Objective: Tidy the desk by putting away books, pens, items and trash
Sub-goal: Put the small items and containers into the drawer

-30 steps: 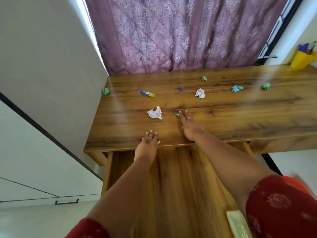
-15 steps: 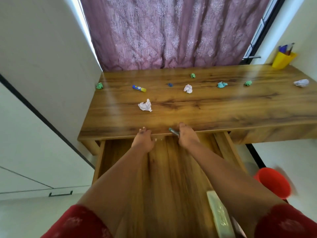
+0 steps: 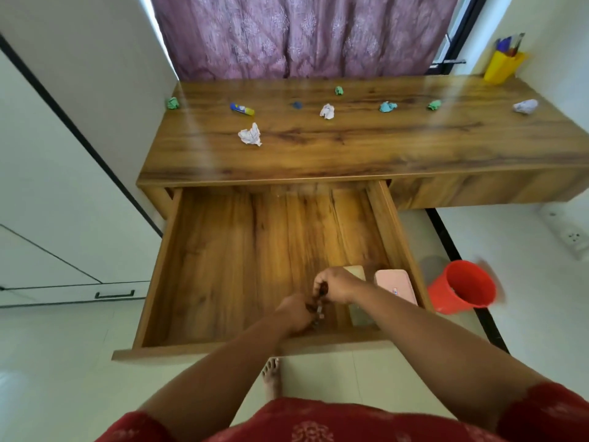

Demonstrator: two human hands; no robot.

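Over the front right part of the open wooden drawer [image 3: 159, 266], my left hand [image 3: 294, 311] and my right hand [image 3: 338, 285] meet. Both grip a small dark pen-like item [image 3: 319, 306] between them; its details are blurred. On the desk [image 3: 350, 154] lie white paper balls [image 3: 250, 135] [image 3: 327, 111] [image 3: 525, 106], green ones [image 3: 172, 103] [image 3: 339, 90] [image 3: 434, 105], a teal one [image 3: 388, 106], a blue-and-yellow glue stick [image 3: 242, 109] and a small blue cap [image 3: 297, 104].
A pink case [image 3: 395, 283] and a beige box [image 3: 355, 271] lie in the drawer's right front corner, partly behind my right hand. A red bin [image 3: 462, 287] stands on the floor right of the drawer. A yellow pen holder [image 3: 502, 67] stands at the desk's far right.
My right hand took a small pen from the desk's front edge. Both hands drew back from the desk to the drawer's front and now hold the item together. The view pulled back.
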